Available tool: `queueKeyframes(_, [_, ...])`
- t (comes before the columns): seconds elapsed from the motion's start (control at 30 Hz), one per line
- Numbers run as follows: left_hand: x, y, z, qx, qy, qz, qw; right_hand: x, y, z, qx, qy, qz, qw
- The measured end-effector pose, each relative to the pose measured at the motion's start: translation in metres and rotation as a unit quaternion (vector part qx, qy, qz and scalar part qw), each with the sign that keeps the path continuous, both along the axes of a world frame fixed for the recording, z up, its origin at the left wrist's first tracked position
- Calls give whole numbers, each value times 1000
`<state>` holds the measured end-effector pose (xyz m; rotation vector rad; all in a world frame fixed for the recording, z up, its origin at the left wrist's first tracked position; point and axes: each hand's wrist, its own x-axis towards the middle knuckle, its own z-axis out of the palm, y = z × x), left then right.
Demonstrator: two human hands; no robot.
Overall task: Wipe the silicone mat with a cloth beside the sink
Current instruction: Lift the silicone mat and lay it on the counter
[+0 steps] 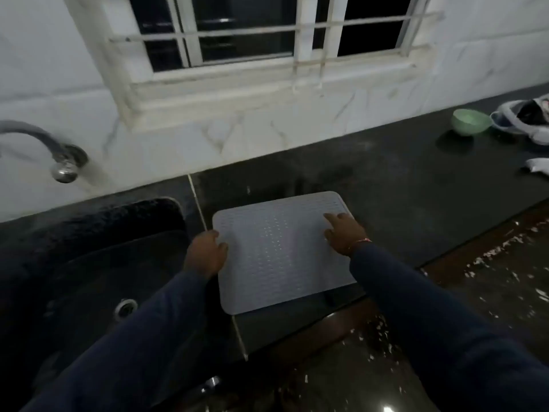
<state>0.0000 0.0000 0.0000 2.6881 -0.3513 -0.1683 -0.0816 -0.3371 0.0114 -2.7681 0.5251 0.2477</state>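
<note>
One dark surface (pixel 401 185) is seen running beneath one barred window (pixel 306 31), with one black sink (pixel 89 263) sunk into its left part. One grey silicone mat (pixel 279 251) is laid flat just right of the sink, its left edge close to the basin rim and its near edge close to the surface's front edge. A broad bare stretch of surface is left behind and to the right of the mat.

Two hands are placed on the mat. The left hand (pixel 208 251) is bent over the left edge; whether its grip is closed on that edge cannot be told. The right hand (pixel 344 233) is rested near the far right corner, grip slack, forefinger stretched flat and nothing held.

One tap (pixel 38 138) is mounted on the wall. One green bowl (pixel 471 121) and two white bundles (pixel 523 117) are set far right, well apart from the mat.
</note>
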Motion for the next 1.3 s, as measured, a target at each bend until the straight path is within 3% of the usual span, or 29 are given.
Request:
queueKeyframes(0.17, [1,-14,-22,13,58,77,995,13,-17,-15,-9,35,-53,998])
queueKeyframes(0.37, [13,-32,-23,11,112,162,980,19,-24,-25,-6,15,-78,997])
queueKeyframes(0.53, [19,-37,-18,-57,154,241,956,25,-37,-19,20,-8,-135,991])
queueKeyframes(0.73, [15,-31,-22,-53,141,194,969,36,-59,-14,124,11,-242,962])
queueKeyframes(0.87, [16,-24,-25,-29,122,168,978,37,-61,-11,112,37,-218,969])
queueKeyframes(1.03, [21,-16,-28,-83,108,167,976,41,-55,-1,125,9,-193,973])
queueKeyframes(1.3, [30,17,-26,-81,102,190,973,48,-16,26,163,-34,-148,975])
